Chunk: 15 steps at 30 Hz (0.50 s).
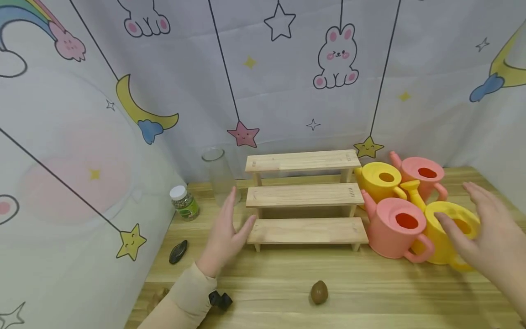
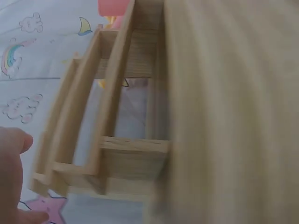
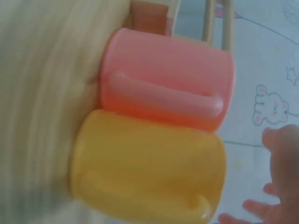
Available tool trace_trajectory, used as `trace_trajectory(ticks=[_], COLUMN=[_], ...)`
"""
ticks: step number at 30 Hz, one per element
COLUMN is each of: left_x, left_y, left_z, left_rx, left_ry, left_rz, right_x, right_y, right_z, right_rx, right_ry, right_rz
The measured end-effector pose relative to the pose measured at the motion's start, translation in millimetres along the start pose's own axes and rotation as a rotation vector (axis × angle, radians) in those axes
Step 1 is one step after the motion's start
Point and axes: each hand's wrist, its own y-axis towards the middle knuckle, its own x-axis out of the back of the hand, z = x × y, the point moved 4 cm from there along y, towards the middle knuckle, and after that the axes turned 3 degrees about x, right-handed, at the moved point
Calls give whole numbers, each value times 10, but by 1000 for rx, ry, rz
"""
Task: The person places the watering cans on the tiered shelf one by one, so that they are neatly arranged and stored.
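Note:
My left hand (image 1: pixel 225 237) hovers at the left end of a three-tier wooden stand (image 1: pixel 306 196), thumb and fingers spread and nothing in the grip. In the left wrist view the stand (image 2: pixel 112 93) shows end-on, with part of the hand (image 2: pixel 11 172) at the edge. On the other side, my right hand (image 1: pixel 489 233) is held with fingers apart over the front yellow watering can (image 1: pixel 439 246). A pink watering can (image 1: pixel 390 228) stands beside it, against the stand. Behind them are another yellow can (image 1: pixel 371 176) and another pink can (image 1: pixel 419 167).
Behind my left hand stands a clear glass vase (image 1: pixel 222 176), near a white-lidded jar (image 1: pixel 185 203). A dark oval object (image 1: pixel 178 252) lies at the left. Nearer the front is a small brown rounded object (image 1: pixel 319 293). A patterned curtain (image 1: pixel 287 100) hangs behind the table.

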Motion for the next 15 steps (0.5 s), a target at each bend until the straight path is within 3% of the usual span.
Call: trace_trajectory(ticks=[3,7,15], left_x=[-121,-241,-408], left_y=[-80,-154,-235], left_z=[118,218,332], left_rx=[82,126,156], left_ry=[-62,-116,-236], left_rz=[67,143,254], right_x=[-25,-80,-176], right_y=[-164,-388,-672], right_z=[-162,-363,-631], right_rx=[-93,-160,-220], right_ry=[-35,-10,228], right_rz=[3,10,11])
